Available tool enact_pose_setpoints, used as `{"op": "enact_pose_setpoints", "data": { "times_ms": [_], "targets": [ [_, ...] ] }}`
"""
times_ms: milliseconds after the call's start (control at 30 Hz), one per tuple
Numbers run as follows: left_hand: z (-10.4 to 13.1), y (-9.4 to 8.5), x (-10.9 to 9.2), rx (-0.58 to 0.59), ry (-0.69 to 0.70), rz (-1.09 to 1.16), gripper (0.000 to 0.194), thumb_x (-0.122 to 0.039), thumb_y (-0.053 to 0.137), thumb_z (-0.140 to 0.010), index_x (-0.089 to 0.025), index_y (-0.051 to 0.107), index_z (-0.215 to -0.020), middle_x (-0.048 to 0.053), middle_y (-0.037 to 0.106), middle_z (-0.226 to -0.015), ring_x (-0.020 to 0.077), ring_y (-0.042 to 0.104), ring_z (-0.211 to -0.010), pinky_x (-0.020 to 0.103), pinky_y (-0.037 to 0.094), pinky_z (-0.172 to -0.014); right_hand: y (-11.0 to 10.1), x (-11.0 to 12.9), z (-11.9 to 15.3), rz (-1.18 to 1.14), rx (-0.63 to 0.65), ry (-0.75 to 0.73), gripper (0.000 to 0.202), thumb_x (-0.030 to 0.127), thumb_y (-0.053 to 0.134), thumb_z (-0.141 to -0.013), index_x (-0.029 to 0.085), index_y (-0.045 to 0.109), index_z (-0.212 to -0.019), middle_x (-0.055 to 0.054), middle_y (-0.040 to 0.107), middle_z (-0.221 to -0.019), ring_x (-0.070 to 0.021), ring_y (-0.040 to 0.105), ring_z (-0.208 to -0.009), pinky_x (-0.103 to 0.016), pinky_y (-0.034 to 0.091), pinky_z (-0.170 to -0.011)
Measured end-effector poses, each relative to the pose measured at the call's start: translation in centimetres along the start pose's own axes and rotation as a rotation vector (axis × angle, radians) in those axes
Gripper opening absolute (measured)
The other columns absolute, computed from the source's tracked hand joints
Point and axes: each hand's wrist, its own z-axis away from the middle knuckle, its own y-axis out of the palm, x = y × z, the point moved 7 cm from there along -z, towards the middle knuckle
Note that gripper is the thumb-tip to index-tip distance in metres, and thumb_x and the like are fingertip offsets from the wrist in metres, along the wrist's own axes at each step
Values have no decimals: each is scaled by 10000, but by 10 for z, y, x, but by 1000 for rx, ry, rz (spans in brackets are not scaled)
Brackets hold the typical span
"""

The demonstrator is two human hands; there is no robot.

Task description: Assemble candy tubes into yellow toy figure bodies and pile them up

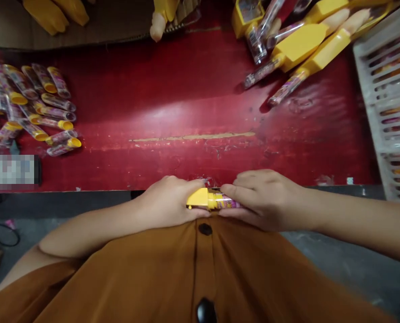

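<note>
Close to my body, at the table's front edge, my left hand (pixel 173 202) is closed around a yellow plastic toy piece (pixel 199 198). From the other side my right hand (pixel 263 199) grips a clear tube (pixel 229 202) with a purple printed label. The tube's yellow collar meets the yellow piece between my hands, in line with it. Whether the two are fully joined I cannot tell. My fingers hide most of both parts.
On the left of the red table (pixel 152 103) lie several clear tubes with yellow caps (pixel 61 146). Yellow toys with tubes attached (pixel 301 47) are piled at back right. A white slatted crate (pixel 371 107) stands far right, and a cardboard box (pixel 95 27) at the back.
</note>
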Motion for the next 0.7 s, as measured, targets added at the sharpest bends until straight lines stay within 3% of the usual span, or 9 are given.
{"op": "enact_pose_setpoints", "data": {
  "times_ms": [100, 167, 233, 300, 367, 433, 500, 567, 700],
  "targets": [
    [0, 10, 1, -6, -10, -72, 288, -446, 541, -731, -180, 564, -839, 14, 612, -665, 141, 554, -565, 209, 318, -466, 34, -22, 8, -540, 225, 499, 358, 457, 453, -809, 141, 556, -678, -20, 521, -573, -99, 448, -496, -222, 327, -467],
    [0, 11, 1, -23, -6, -169, 299, -454, 510, -754, -180, 564, -863, 27, 613, -669, 160, 567, -583, 221, 334, -483, 61, -26, 23, -942, 419, 873, 464, 592, 442, -749, 151, 489, -610, 19, 390, -469, -69, 322, -392, -205, 238, -371],
    [-1, 7, 1, -29, 3, -263, 316, -474, 491, -763, -186, 563, -869, 33, 612, -669, 174, 570, -588, 234, 349, -500, 72, -21, 31, -1170, 558, 1072, 529, 683, 398, -706, 165, 447, -609, 51, 251, -421, -55, 183, -344, -205, 147, -327],
    [-3, -1, 2, -36, 4, -311, 319, -489, 491, -756, -196, 560, -863, 24, 608, -669, 174, 567, -587, 240, 361, -520, 66, -25, 27, -1089, 524, 1009, 522, 668, 367, -730, 164, 494, -681, 40, 298, -437, -65, 223, -352, -205, 180, -341],
    [-4, -12, 3, -63, 18, -323, 292, -472, 500, -752, -207, 551, -862, 6, 609, -682, 163, 564, -594, 238, 368, -539, 45, -35, 15, -715, 342, 780, 464, 599, 423, -745, 162, 563, -814, -15, 466, -557, -98, 399, -465, -214, 289, -427],
    [-5, -21, 1, -122, 93, -365, 225, -399, 487, -774, -209, 544, -878, 0, 620, -728, 161, 573, -638, 239, 381, -564, 23, -36, 5, -295, 170, 565, 417, 543, 487, -738, 169, 595, -887, -52, 535, -647, -144, 482, -601, -236, 329, -518],
    [-6, -24, -2, -205, 193, -467, 165, -303, 446, -799, -202, 544, -884, 9, 629, -776, 165, 581, -675, 243, 392, -569, 17, -35, 3, -101, 114, 501, 402, 529, 483, -753, 161, 611, -851, -58, 536, -618, -156, 486, -606, -249, 321, -536],
    [-6, -24, -2, -286, 250, -575, 156, -249, 413, -809, -194, 546, -867, 14, 632, -784, 165, 584, -668, 246, 399, -548, 26, -40, 2, -267, 150, 580, 406, 518, 430, -796, 151, 605, -790, -47, 543, -620, -137, 488, -590, -239, 330, -538],
    [-10, -28, -2, -410, 305, -644, 130, -222, 414, -815, -186, 537, -833, -7, 631, -741, 141, 589, -632, 231, 422, -532, 48, -43, -4, -849, 282, 829, 485, 572, 372, -806, 133, 573, -756, -30, 554, -651, -117, 497, -575, -214, 353, -499]
  ]
}}
